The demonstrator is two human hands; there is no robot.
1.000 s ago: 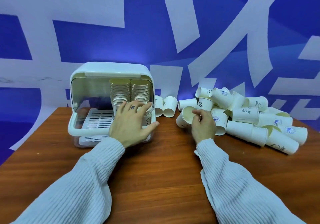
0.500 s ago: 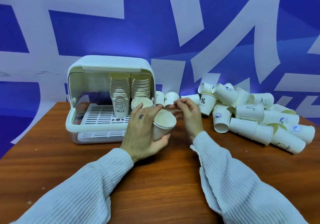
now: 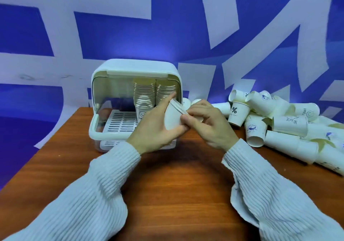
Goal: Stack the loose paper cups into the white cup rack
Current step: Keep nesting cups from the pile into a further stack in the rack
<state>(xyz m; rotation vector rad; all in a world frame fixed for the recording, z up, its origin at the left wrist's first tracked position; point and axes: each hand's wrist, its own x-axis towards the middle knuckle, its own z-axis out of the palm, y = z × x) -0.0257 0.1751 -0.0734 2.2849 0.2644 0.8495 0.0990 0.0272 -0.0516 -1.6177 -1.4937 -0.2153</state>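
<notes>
A white paper cup [image 3: 172, 118] is clamped in the left hand [image 3: 155, 129], tilted with its rim toward the right hand [image 3: 210, 123], whose fingertips [image 3: 186, 117] are pinched on that rim. The cup is held above the wooden bench [image 3: 176, 194], just in front of the open white cup rack [image 3: 134, 69], where two cup stacks [image 3: 145, 95] are stood. A heap of loose cups [image 3: 288, 125] is spread on the right.

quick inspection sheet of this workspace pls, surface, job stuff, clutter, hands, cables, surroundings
surface: wooden table, bare in front.
job's things: white cup rack open, two cup stacks inside; loose cups piled at right.
clutter: nothing seen.
grippers: left hand in a grip on a tilted paper cup; right hand pinches its rim.
cables: nothing seen.
surroundings: blue and white wall.
</notes>
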